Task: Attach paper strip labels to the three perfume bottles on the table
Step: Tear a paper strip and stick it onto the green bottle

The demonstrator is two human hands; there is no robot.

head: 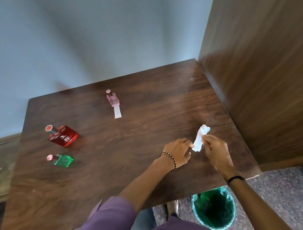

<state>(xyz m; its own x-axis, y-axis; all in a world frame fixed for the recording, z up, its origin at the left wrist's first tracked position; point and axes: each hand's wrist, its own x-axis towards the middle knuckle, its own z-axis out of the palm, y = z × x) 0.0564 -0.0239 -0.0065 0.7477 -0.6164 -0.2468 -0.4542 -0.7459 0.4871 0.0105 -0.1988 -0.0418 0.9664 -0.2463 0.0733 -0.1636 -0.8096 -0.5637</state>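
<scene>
Three perfume bottles stand on the dark wooden table (115, 172). A pink bottle (112, 98) at the back has a white paper strip (117, 112) hanging from its front onto the table. A large red bottle (63, 136) and a small green bottle (62, 160) stand at the left, with no strip showing on either. Near the right front, my right hand (216, 151) pinches a white bundle of paper strips (200, 138). My left hand (179, 153) touches the bundle's lower end with its fingertips.
A tall wooden cabinet side (263, 69) borders the table on the right. A green bin with a liner (214, 209) sits on the floor below the table's front right corner. A blue-grey wall rises behind the table.
</scene>
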